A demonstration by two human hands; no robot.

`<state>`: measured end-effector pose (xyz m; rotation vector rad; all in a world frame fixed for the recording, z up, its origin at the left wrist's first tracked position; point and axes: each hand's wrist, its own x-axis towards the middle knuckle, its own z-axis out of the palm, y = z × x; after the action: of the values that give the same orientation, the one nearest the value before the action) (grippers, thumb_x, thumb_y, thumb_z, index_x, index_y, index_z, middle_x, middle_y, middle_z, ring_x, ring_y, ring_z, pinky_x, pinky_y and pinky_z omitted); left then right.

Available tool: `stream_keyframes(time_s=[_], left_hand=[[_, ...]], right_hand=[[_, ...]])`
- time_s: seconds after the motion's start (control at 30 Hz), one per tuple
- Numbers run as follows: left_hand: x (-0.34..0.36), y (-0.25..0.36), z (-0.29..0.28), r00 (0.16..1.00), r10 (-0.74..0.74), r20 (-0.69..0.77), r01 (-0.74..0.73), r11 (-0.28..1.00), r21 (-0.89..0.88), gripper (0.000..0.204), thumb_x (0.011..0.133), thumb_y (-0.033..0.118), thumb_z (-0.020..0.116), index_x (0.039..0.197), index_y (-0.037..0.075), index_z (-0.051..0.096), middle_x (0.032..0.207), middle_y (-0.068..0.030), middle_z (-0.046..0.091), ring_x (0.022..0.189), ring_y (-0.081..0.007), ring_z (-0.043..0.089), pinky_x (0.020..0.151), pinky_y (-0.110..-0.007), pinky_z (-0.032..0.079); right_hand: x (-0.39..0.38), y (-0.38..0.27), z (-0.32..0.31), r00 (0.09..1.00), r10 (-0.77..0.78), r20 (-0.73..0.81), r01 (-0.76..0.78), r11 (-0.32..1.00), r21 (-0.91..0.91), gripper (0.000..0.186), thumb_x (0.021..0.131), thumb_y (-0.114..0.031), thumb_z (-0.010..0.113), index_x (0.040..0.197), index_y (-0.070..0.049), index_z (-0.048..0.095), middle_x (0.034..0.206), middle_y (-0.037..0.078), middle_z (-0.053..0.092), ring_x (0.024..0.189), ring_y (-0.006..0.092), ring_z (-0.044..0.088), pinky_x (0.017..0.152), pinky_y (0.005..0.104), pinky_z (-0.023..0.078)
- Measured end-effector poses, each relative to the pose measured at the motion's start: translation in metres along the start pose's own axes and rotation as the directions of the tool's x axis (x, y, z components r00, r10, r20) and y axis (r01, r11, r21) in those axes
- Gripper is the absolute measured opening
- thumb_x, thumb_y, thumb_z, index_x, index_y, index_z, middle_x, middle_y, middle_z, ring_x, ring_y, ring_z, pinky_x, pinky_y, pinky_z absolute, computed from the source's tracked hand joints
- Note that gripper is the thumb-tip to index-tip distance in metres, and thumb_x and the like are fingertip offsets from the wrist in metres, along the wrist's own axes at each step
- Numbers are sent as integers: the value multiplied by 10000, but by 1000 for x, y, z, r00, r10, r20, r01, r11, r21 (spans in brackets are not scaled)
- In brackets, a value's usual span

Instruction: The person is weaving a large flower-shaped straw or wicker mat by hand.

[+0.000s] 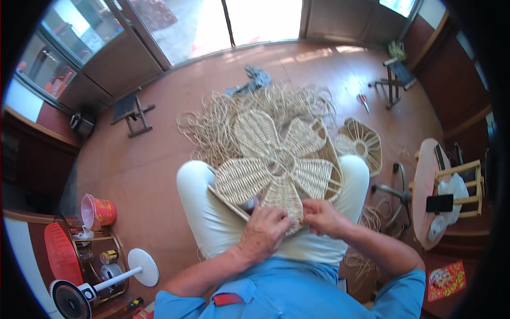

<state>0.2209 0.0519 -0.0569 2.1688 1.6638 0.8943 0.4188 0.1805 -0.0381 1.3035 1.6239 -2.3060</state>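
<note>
A woven wicker piece (247,183) with five petals round an open centre ring rests across my lap, over a frame with a bare rim at the right. My left hand (265,231) grips the lowest petal at its lower left, its fingers curled on the weave. My right hand (321,218) is closed in a pinch at that petal's right edge; whether a strand is between the fingertips is too small to make out. A large loose tangle of natural cord (207,127) lies on the floor beyond my knees.
A second woven piece (372,154) and scissors (363,102) lie right. Folding stools (133,111) stand at both sides. A round table (425,223) with a phone (440,203) is at right; a fan (69,297) and red bucket (103,212) at left. Glass doors (255,21) are ahead.
</note>
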Motion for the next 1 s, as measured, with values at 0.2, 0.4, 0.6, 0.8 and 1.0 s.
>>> stream_keyframes(time_s=[0.2,0.4,0.6,0.8,1.0], left_hand=[[4,13,-3,999,1,44,-7,991,131,273,873,143,676,1132,59,687,1042,-97,623,1053,-279,630,927,-423,480],[3,15,0,999,25,45,-35,973,229,277,896,118,676,1163,51,707,1076,-88,637,1053,-282,633,927,-435,480],[23,8,-1,994,11,110,-21,995,93,203,898,143,696,1069,43,653,1044,-119,593,1023,-308,611,905,-451,477],[29,9,-4,983,6,181,-30,991,130,225,889,199,695,1041,44,638,1053,-123,591,1025,-297,618,906,-439,478],[26,7,-3,985,26,172,-52,987,149,217,874,178,672,1039,40,641,1051,-127,590,1027,-297,622,904,-433,488]], right_hand=[[3,0,-1,999,34,27,-34,999,3,197,996,-29,673,1191,-34,646,747,-37,533,526,75,549,441,251,400],[7,0,-5,998,21,62,-25,998,62,96,997,-9,656,1060,-51,598,763,-29,536,516,81,510,449,259,390],[14,10,-11,993,76,89,-85,991,101,131,993,-26,642,1121,-52,631,762,-30,536,577,78,535,475,269,392],[10,-3,0,987,149,58,-157,975,157,93,1029,-14,614,1118,-44,611,758,-19,533,570,83,510,477,267,380],[14,10,4,995,97,-37,-96,995,24,119,1031,-14,617,1148,-12,594,771,-3,531,584,107,568,464,278,428]])
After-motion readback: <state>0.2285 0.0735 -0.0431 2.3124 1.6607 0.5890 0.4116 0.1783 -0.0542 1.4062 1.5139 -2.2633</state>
